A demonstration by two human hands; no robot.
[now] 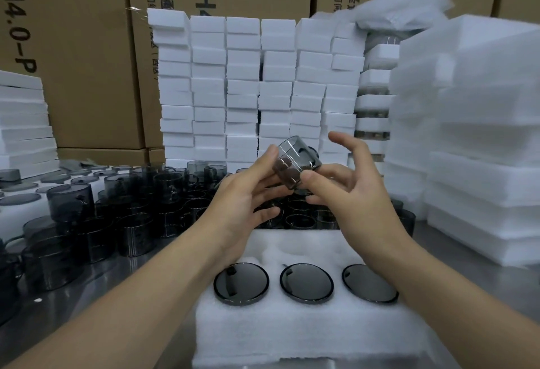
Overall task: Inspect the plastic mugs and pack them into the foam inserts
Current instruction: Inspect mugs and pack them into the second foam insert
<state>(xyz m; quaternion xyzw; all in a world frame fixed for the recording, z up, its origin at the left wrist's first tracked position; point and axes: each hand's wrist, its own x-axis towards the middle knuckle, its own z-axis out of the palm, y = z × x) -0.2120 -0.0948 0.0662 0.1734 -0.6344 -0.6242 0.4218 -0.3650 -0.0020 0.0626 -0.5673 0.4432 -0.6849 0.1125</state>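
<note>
Head view showed a smoky grey plastic mug [296, 164] held up in mid-air, tilted, between both hands above the foam insert [304, 336] that lay at 6 o'clock on the metal bench [163, 322]. The step in hand looked to be inspection. To do it well, the mug would want turning slowly against the white foam stacks [257, 82] at 12 o'clock, which gave a pale backdrop for spotting scratches, flash or cracks in the translucent wall. The rim and the handle would want a look too, with fingers kept near the edges so they hid little of the surface.

The left hand [242, 196] was partly closed: its thumb lay along the mug's near left wall and its fingers curled under and behind, touching the body. The right hand [347, 181] pinched the mug's lower right edge between thumb and the lower fingers, while its upper fingers were spread loose and free of the mug, pointing toward 11 o'clock. Both hands therefore gripped the same mug, neither tightly by the look of it.

In the insert's near row, three mugs [306, 282] already sat bottom-up in their pockets; the pockets in the row behind seemed unfilled, though the forearms hid part of them. A crowd of unpacked mugs [140, 216] stood from 9 to 11 o'clock, and more foam [482, 164] was piled at 3 o'clock.
</note>
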